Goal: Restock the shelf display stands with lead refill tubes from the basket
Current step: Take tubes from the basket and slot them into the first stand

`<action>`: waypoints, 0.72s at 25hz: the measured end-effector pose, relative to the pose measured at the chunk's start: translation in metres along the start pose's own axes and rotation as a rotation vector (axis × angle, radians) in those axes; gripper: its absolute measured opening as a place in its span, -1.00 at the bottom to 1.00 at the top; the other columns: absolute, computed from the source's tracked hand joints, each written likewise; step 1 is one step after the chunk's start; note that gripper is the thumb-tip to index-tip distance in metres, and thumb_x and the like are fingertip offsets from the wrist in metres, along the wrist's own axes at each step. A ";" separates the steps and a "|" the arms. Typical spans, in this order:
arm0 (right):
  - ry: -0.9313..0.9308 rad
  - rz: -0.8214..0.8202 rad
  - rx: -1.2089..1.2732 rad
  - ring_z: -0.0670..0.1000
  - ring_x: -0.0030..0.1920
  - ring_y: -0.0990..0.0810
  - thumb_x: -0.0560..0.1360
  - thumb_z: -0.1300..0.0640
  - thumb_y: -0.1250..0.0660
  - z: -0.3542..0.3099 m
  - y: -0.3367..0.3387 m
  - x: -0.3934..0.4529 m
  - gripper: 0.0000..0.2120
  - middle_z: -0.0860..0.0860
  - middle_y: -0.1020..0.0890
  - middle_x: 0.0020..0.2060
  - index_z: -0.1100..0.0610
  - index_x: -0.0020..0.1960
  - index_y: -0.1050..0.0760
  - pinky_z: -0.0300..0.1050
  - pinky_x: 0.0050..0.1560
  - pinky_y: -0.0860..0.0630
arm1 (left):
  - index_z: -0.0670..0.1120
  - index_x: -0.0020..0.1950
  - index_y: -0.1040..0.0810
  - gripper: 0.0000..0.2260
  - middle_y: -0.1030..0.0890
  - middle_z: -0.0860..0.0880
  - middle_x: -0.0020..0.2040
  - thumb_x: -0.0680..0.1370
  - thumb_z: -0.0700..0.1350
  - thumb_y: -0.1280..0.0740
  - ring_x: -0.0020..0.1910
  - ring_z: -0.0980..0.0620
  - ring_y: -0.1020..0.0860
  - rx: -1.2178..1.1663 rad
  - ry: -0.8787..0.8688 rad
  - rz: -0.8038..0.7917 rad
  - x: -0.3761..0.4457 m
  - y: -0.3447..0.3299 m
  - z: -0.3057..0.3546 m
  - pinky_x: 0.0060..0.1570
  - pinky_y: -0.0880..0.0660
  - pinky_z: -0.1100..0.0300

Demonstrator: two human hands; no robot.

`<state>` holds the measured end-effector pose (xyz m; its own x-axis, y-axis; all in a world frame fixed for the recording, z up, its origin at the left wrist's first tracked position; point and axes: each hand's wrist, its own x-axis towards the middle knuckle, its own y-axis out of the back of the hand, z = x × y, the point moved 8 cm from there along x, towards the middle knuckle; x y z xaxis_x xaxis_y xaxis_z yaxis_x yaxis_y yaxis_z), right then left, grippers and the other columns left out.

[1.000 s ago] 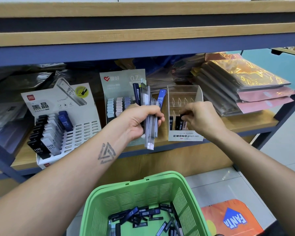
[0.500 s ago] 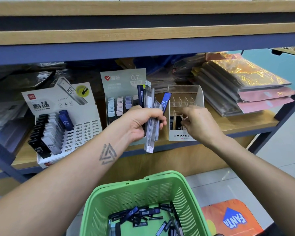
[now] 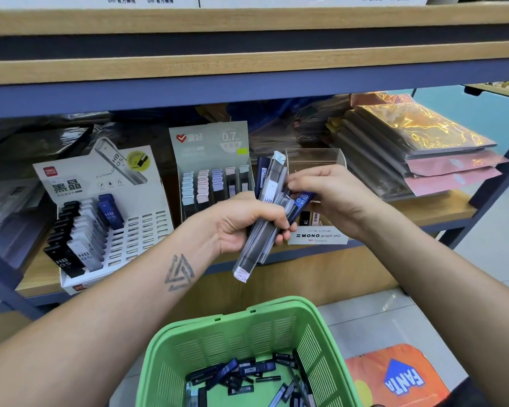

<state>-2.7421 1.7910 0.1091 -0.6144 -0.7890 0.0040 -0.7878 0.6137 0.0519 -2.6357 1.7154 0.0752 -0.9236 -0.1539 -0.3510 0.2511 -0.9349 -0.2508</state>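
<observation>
My left hand [image 3: 244, 224] grips a bundle of lead refill tubes [image 3: 262, 242], clear, grey and dark blue, in front of the shelf. My right hand [image 3: 332, 198] pinches a blue HB 0.5 tube [image 3: 301, 200] at the right side of that bundle. Behind my hands stands the white MONO graph stand [image 3: 318, 237], with a few dark tubes in it. A grey 0.7 stand [image 3: 212, 171] holds rows of pastel tubes. At the left, a white HB 0.5 stand [image 3: 106, 218] holds black, white and blue tubes. The green basket [image 3: 194, 342] below holds several loose tubes.
Stacks of wrapped gold and pink folders [image 3: 417, 151] lie on the shelf to the right. A wooden upper shelf [image 3: 247, 66] overhangs the stands. Dark plastic-wrapped packs [image 3: 18, 177] fill the far left. An orange mat [image 3: 394, 377] lies on the tiled floor.
My right hand has left the MONO stand and moved left to the bundle, where it now pinches a blue tube. My left hand stayed nearly still.
</observation>
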 end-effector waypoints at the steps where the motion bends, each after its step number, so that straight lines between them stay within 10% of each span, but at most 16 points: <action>1: -0.008 0.010 -0.019 0.01 -0.19 -0.69 0.51 0.34 -0.40 0.003 0.000 0.001 -0.88 0.14 -0.71 -0.18 0.27 0.02 -0.67 -0.15 -0.10 -0.62 | -0.26 0.18 -0.49 -0.63 -0.59 -0.26 -0.14 0.39 -0.44 -0.32 -0.26 -0.08 -0.60 -0.005 0.005 -0.007 0.000 -0.001 -0.001 -0.33 -0.57 0.22; 9: 0.042 0.192 0.287 0.09 -0.11 -0.72 0.55 0.33 -0.38 -0.004 0.033 0.008 -0.90 0.13 -0.72 -0.14 0.19 0.05 -0.60 -0.05 -0.02 -0.65 | -0.27 -0.01 -0.52 -0.83 -0.61 -0.24 -0.16 0.49 -0.48 -0.25 -0.31 -0.03 -0.58 0.007 0.005 0.055 0.000 0.011 0.001 -0.34 -0.56 0.25; 18: 0.009 0.185 0.187 0.04 -0.38 -0.56 0.57 0.27 -0.40 0.006 0.039 0.008 -0.82 0.23 -0.66 -0.12 0.26 0.14 -0.52 -0.28 -0.55 -0.38 | -0.23 -0.03 -0.52 -0.83 -0.60 -0.19 -0.20 0.51 -0.45 -0.22 -0.31 0.00 -0.56 -0.086 -0.030 0.060 -0.006 0.015 0.016 -0.34 -0.55 0.28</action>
<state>-2.7786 1.8087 0.1057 -0.7493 -0.6622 0.0055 -0.6566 0.7418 -0.1366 -2.6311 1.6971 0.0883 -0.9139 -0.2196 -0.3413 0.3292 -0.8929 -0.3070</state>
